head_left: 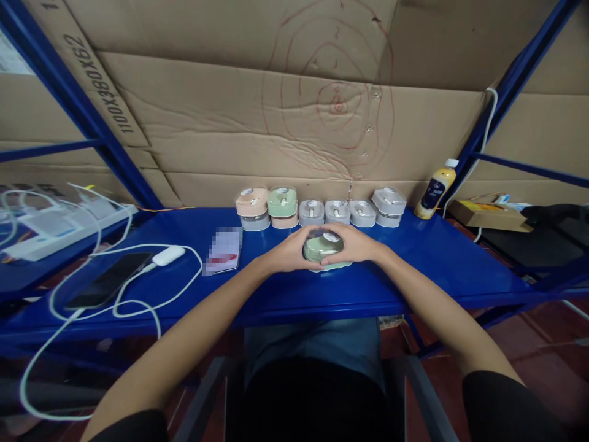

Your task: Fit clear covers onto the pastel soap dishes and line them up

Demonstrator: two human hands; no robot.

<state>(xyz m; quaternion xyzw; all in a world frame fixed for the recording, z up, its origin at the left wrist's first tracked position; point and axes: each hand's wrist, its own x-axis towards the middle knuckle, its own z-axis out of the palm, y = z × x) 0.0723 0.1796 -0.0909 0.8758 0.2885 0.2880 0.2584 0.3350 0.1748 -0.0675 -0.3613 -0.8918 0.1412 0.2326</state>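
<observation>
A small rounded green container with a clear lid (pixel 324 247) is held over the blue table, near the middle of the view. My left hand (pixel 291 250) wraps around its left side, and my right hand (pixel 355 244) closes around its right side. The fingertips of both hands come close together at the front. Part of the container is hidden behind the fingers, and a pale green edge shows beneath them. Just beyond my hands stands a row of similar boxes, among them a grey box (pixel 337 212) and a green box (pixel 282 202) stacked on a peach one.
A phone with a lit screen (pixel 224 250) lies left of my hands. Farther left are a dark phone (pixel 109 281), a white charging case (pixel 168 255) and looping white cables. A drink bottle (pixel 435 190) stands back right, near an open cardboard box (pixel 490 216). Cardboard walls the back.
</observation>
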